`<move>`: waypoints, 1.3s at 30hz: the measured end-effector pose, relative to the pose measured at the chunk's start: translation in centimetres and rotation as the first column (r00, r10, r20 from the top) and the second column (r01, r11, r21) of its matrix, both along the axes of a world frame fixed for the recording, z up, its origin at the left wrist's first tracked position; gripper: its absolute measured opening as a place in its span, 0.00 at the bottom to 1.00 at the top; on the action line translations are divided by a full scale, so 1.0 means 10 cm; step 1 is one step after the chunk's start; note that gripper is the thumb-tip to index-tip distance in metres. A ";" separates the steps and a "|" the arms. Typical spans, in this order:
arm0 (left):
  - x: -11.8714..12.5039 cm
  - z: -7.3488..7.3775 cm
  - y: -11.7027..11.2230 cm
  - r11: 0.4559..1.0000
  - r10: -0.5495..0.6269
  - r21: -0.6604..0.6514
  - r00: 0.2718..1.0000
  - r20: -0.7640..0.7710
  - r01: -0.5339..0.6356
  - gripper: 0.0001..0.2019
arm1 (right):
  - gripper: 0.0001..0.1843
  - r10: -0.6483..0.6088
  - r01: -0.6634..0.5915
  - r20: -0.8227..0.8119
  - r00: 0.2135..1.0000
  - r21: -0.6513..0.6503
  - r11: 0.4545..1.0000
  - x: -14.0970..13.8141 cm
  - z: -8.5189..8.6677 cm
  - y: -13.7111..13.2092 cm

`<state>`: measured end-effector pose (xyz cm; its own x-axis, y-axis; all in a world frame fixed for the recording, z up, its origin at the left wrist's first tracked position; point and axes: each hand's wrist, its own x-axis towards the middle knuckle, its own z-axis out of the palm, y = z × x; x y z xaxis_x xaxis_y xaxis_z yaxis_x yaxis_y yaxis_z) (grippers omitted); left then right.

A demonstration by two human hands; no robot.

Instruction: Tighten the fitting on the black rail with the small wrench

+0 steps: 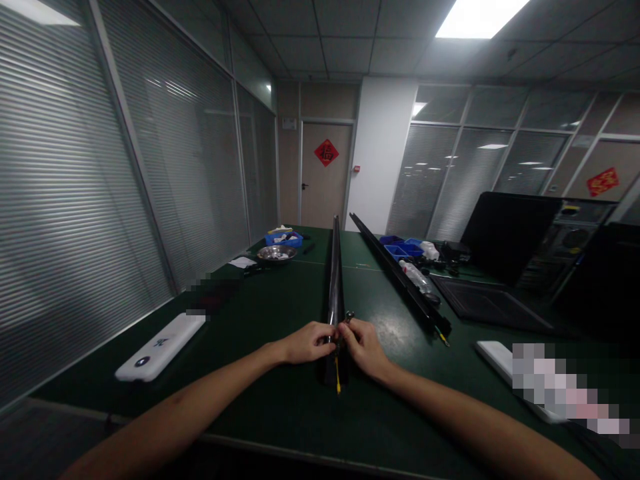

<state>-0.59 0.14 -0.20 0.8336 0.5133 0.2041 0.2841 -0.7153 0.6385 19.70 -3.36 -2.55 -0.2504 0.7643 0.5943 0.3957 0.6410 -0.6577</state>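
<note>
A long black rail (335, 280) lies on the green table (280, 393), running away from me down the middle. My left hand (307, 342) has its fingers curled against the rail's near end from the left. My right hand (364, 347) is closed on a small metal part (348, 317) at the rail's right side. A thin yellow wire (338, 379) pokes out from under my hands at the rail's near tip. Both hands nearly touch over the rail.
A second black rail (395, 273) lies angled to the right. A white flat device (163, 347) sits at the left, a metal bowl (277, 253) and blue bins (400, 248) at the far end, and a dark open case (500, 267) on the right.
</note>
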 end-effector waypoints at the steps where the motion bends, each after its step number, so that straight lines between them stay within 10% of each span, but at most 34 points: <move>1: 0.00 0.00 0.00 1.000 0.003 -0.001 1.000 0.000 -0.003 0.07 | 0.24 -0.014 0.014 0.004 1.000 -0.001 1.000 0.00 0.00 0.00; 32: -0.01 0.01 -0.02 1.000 0.007 -0.014 1.000 0.013 -0.006 0.10 | 0.26 0.161 -0.163 0.057 0.985 0.025 0.986 0.02 0.01 0.03; 39: 0.01 0.05 -0.05 1.000 0.003 -0.022 1.000 0.010 -0.003 0.08 | 0.26 0.046 -0.047 0.016 0.999 0.018 0.999 0.01 -0.01 0.01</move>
<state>-0.48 -0.33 0.34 0.8301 0.5201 0.2010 0.2800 -0.7005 0.6564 19.76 -3.31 -2.64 -0.2947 0.7406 0.6038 0.3754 0.6708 -0.6396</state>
